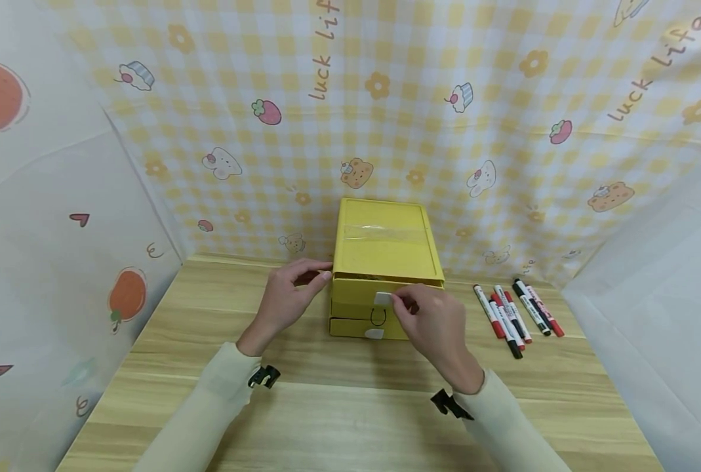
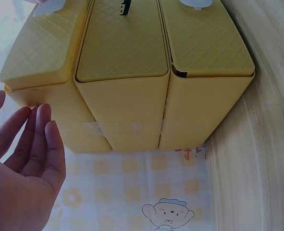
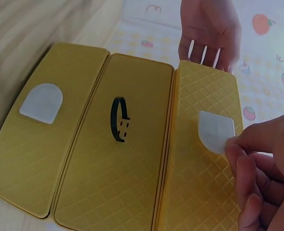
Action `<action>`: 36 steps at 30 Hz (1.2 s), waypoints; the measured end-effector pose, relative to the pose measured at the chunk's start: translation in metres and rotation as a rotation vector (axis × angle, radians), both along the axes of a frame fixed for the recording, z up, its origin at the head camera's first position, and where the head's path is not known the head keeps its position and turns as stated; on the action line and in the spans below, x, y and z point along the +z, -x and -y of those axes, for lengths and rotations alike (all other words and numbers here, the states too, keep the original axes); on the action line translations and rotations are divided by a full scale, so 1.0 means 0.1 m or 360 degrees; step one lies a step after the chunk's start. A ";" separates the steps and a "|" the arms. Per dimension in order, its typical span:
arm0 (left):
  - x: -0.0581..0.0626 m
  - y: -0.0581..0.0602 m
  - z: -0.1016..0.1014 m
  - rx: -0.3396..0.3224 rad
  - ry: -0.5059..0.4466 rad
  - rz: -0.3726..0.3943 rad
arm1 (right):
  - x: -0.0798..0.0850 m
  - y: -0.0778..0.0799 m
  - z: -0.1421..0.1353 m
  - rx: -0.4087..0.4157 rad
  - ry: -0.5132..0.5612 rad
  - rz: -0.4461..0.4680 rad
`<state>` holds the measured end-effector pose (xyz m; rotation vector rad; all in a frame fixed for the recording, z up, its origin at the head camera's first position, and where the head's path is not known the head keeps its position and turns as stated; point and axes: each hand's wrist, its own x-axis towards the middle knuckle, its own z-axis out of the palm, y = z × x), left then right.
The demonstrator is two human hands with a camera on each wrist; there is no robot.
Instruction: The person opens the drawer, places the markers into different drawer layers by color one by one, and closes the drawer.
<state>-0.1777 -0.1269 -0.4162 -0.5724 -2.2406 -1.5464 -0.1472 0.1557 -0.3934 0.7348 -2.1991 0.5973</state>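
A yellow three-drawer box (image 1: 385, 252) stands against the patterned cloth, its top drawer (image 1: 353, 290) jutting slightly, with a thin gap under the lid edge. My right hand (image 1: 435, 324) pinches the edge of the white tab (image 3: 216, 131) on that drawer's front between thumb and forefinger. At the box's upper left side is my left hand (image 1: 288, 295), its fingertips right by the side wall in the left wrist view. The middle drawer (image 3: 115, 178) carries a black loop handle (image 3: 117, 118). Another white tab (image 3: 42, 103) marks the bottom drawer (image 3: 21, 159).
Several red and black markers (image 1: 506, 321) lie on the wooden table (image 1: 338, 419) right of the box. A yellow checked cloth (image 1: 385, 131) hangs behind, with white sheets (image 1: 663, 282) at both sides. Clear tape (image 1: 382, 233) runs across the box top.
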 end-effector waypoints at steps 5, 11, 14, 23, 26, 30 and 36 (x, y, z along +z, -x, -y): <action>0.00 -0.01 0.00 0.0004 -0.0001 -0.0007 | 0.00 0.06 0.01 -0.0010 0.0017 0.0013; 0.00 0.00 0.00 0.0007 0.0003 -0.0021 | 0.01 0.11 0.02 -0.0008 0.0050 0.0063; -0.02 0.01 0.00 0.0005 0.0004 -0.0026 | 0.01 0.12 0.02 -0.0001 0.0079 0.0089; -0.05 -0.01 -0.01 -0.0030 -0.0052 0.0007 | -0.04 0.12 0.00 -0.0003 0.0153 0.0117; -0.13 -0.03 -0.02 -0.0039 -0.0073 0.0066 | -0.09 0.10 -0.03 -0.0023 0.0214 0.0198; -0.24 -0.06 -0.04 -0.0013 -0.0078 0.0119 | -0.20 0.07 -0.07 -0.0063 0.0276 0.0332; -0.40 -0.09 -0.06 0.0030 -0.0100 0.0129 | -0.47 0.04 -0.09 -0.0114 0.0353 0.0600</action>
